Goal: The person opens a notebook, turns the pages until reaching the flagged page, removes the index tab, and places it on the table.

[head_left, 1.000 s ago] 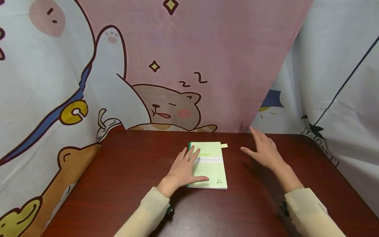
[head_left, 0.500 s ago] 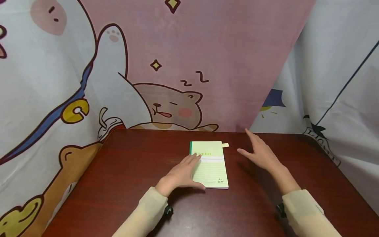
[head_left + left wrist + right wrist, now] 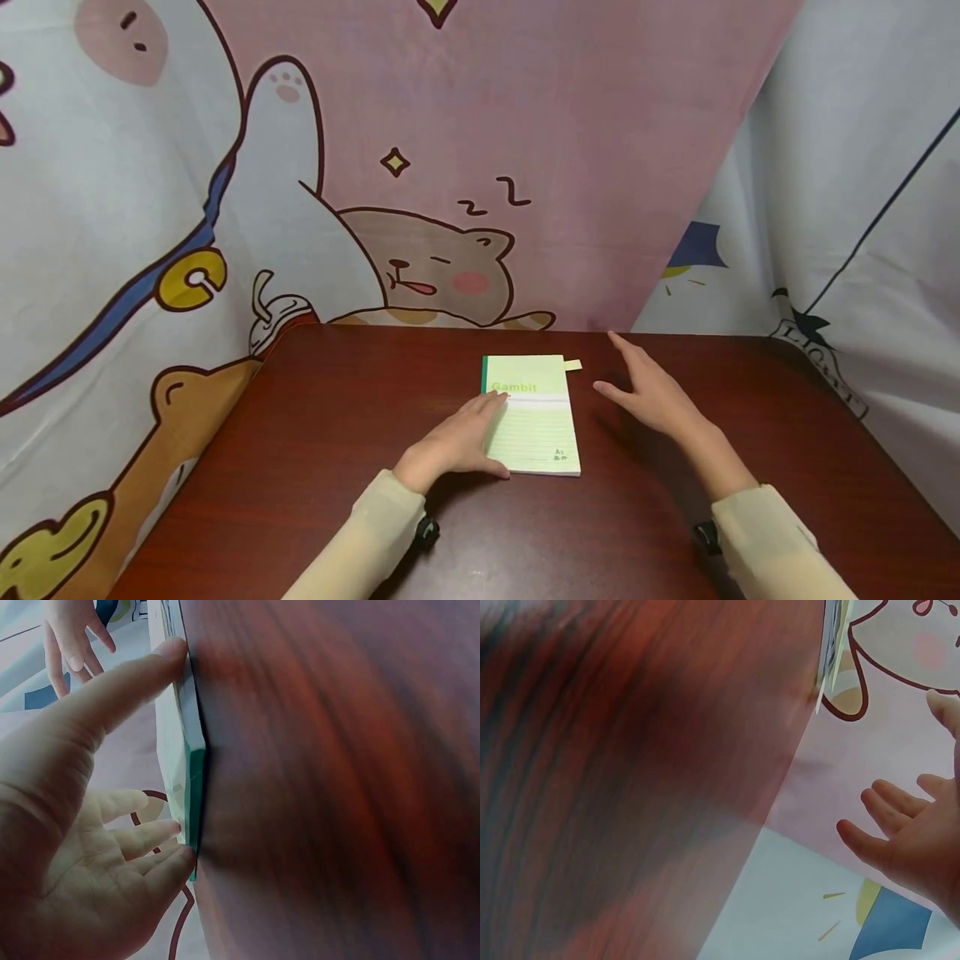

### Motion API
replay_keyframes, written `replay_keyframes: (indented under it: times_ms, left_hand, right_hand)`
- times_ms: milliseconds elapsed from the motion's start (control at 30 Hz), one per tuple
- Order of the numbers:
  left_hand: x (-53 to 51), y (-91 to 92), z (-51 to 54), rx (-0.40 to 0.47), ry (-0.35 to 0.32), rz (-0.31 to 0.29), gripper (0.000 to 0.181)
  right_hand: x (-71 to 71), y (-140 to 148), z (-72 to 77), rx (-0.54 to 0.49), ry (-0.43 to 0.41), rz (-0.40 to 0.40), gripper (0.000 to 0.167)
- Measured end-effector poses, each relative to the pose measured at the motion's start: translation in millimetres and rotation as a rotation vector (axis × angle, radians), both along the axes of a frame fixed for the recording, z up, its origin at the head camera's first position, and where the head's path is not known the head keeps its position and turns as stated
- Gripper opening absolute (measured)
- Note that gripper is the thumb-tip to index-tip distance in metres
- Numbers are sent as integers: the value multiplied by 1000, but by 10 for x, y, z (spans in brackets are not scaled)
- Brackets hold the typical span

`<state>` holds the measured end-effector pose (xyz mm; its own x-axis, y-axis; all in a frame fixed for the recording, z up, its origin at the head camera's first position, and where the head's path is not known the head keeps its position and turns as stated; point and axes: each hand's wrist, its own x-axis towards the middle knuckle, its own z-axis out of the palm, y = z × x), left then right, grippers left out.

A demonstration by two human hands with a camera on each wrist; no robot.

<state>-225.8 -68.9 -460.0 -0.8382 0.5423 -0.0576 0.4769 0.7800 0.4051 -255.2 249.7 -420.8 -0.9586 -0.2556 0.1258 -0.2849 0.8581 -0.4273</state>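
Note:
A pale green notebook (image 3: 536, 437) lies flat on the dark reddish-brown table (image 3: 337, 408), its green spine on the left side. A small cream tab (image 3: 573, 365) sticks out of its right side near the far end. My left hand (image 3: 453, 442) is at the notebook's left side, thumb at the near edge. The left wrist view has the thumb tip against that edge and fingertips at the green spine (image 3: 196, 795), fingers fairly straight. To the right, my right hand (image 3: 660, 400) is held above the table, apart from the notebook, fingers extended and thumb spread; nothing is in it.
Behind the table hangs a cartoon-printed cloth (image 3: 585, 167), pink and white, with a sleeping bear. More white cloth (image 3: 885, 217) drapes along the right side. A dark device (image 3: 427, 533) sits under the left wrist, another (image 3: 707, 537) under the right.
My left hand has drawn back and down from over the cover to the notebook's left side and near edge. My right hand has come slightly left. The notebook stays in place.

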Motion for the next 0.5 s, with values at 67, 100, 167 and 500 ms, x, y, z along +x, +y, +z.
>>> replay_keyframes:
  times_ms: [67,100,167,500]
  left_hand:
    - [1,3,8,-6,-3,2,112]
    - [3,5,11,-8,-4,1,111]
    - [8,4,20,-4,-10,-1,109]
    - [35,-26,46,28,-20,-5,106]
  right_hand:
    - [23,-21,8,-6,5,9,90]
    - [33,-29,9,-12,6,12,89]
    - [47,-47,4,-15,12,21,87]
    - [128,-141,-33,-76,39,100,64]
